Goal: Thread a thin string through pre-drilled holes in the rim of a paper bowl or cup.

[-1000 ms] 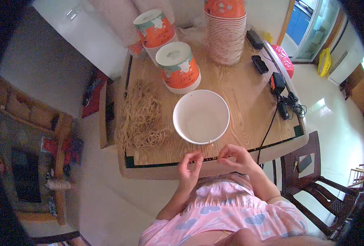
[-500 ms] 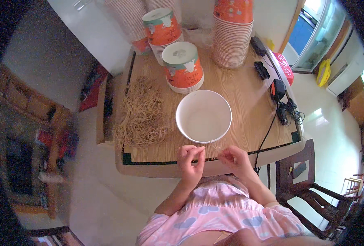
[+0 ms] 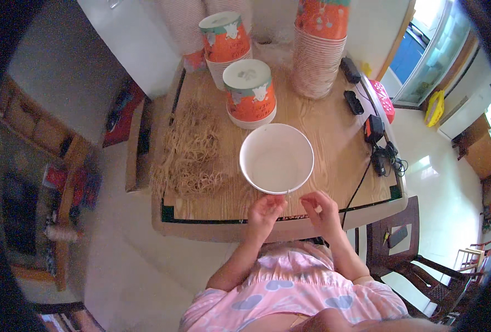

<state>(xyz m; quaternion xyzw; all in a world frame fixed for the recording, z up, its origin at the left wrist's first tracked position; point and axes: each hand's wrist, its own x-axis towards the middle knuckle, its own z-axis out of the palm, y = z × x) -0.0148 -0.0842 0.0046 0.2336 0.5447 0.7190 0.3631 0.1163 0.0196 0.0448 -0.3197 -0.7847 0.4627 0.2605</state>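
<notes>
A white paper bucket (image 3: pixel 277 160) stands mouth up on the wooden table, right in front of me. At its near rim, my left hand (image 3: pixel 266 211) is closed, thumb and fingers pinched together beside a small pale bit on the rim. My right hand (image 3: pixel 321 209) is just to the right, also closed with its fingers curled toward the thumb, a little apart from the bucket. Whatever either pinch holds is too thin to make out. A tangled heap of tan string (image 3: pixel 190 155) lies on the table to the left of the bucket.
Upturned orange-and-green paper buckets (image 3: pixel 249 94) stand behind the white one, with a tall nested stack (image 3: pixel 318 61) farther right. Black adapters and cables (image 3: pixel 382 152) lie along the table's right side. A dark wooden chair (image 3: pixel 395 232) stands at the right.
My left hand has moved right, to the bucket's near rim. My right hand has risen slightly, its fingers turned more upward. The whole view has shifted a little.
</notes>
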